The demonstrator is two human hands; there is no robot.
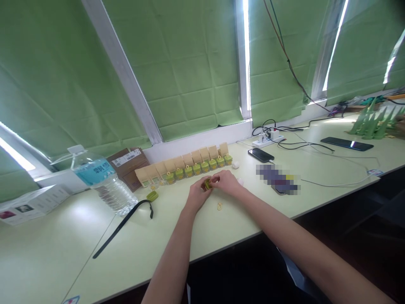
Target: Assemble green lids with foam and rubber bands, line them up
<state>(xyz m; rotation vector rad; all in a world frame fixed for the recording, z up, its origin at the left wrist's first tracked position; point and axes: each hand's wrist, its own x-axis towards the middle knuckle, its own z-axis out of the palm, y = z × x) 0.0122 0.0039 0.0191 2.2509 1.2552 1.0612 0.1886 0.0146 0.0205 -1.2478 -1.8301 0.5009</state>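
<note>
My left hand (199, 192) is closed around a small green lid-like piece (207, 183), partly covered by the fingers. The fingertips of my right hand (227, 182) pinch at the right side of that piece; whatever lies between them is too small to make out. On the table just below my hands lies a small yellow loop (219, 206). Behind them runs a row of small clear boxes with green lids and yellow loops (197, 169), with tan cards (187, 158) standing at their backs. A loose green lid (152, 196) rests off to the left.
Left of the row stand a large water bottle (106, 181), a cardboard box (128, 164) and a white box (34, 207), with a black strap (122, 228) in front. To the right are phones (261, 154), a power strip (268, 140), cables and green spiky pieces (373, 124).
</note>
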